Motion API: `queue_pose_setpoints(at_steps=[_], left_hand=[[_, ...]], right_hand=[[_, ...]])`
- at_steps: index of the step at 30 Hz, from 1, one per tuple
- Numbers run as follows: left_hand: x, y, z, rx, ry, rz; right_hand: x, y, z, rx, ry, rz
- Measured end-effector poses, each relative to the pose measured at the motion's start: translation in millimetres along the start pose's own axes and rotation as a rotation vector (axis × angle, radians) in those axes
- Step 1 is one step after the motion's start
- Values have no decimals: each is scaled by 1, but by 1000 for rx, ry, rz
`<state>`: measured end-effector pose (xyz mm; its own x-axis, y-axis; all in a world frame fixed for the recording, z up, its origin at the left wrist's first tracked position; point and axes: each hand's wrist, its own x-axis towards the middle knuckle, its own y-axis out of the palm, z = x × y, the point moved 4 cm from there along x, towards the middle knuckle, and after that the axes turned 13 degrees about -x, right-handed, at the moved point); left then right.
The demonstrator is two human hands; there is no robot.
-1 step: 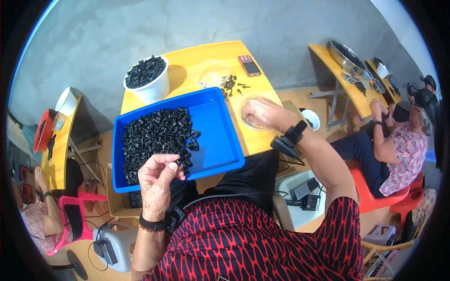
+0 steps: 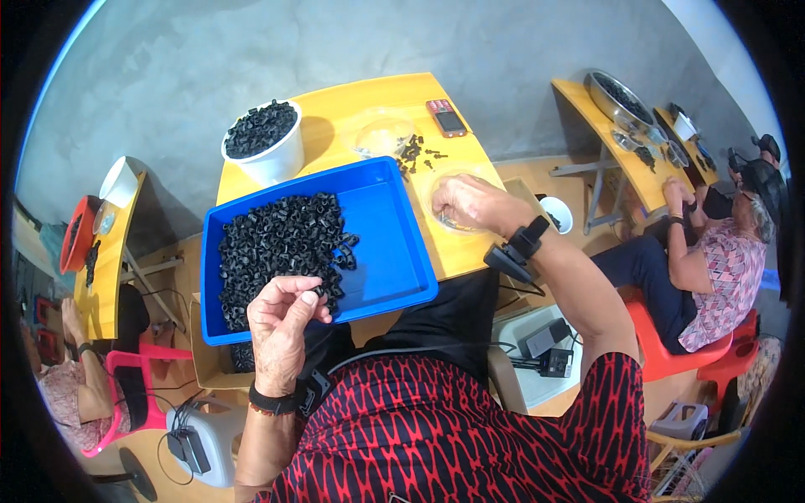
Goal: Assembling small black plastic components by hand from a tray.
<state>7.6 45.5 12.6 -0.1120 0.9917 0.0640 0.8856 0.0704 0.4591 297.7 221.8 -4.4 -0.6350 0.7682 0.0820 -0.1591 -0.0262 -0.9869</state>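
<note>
Unmoved, black piece [image 2: 319, 290] between left fingers [image 2: 295, 283]

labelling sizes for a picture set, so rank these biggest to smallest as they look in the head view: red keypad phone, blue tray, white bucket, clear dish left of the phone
1. Blue tray
2. White bucket
3. Clear dish
4. Red keypad phone
</note>
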Motion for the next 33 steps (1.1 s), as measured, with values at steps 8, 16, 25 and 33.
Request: queue_pose_setpoints(at_steps=[8, 16, 25, 33], left_hand=[[0, -2, 1, 25, -6, 26], [1, -4, 1, 25, -25, 32], [2, -6, 3, -76, -36, 55], [3, -7, 4, -101, -39, 44]], right_hand=[[3, -10, -15, -45, 122, -24], [-21, -52, 16, 375, 201, -145], [-32, -52, 77, 488, 55, -359], [-23, -52, 122, 528, -42, -336]])
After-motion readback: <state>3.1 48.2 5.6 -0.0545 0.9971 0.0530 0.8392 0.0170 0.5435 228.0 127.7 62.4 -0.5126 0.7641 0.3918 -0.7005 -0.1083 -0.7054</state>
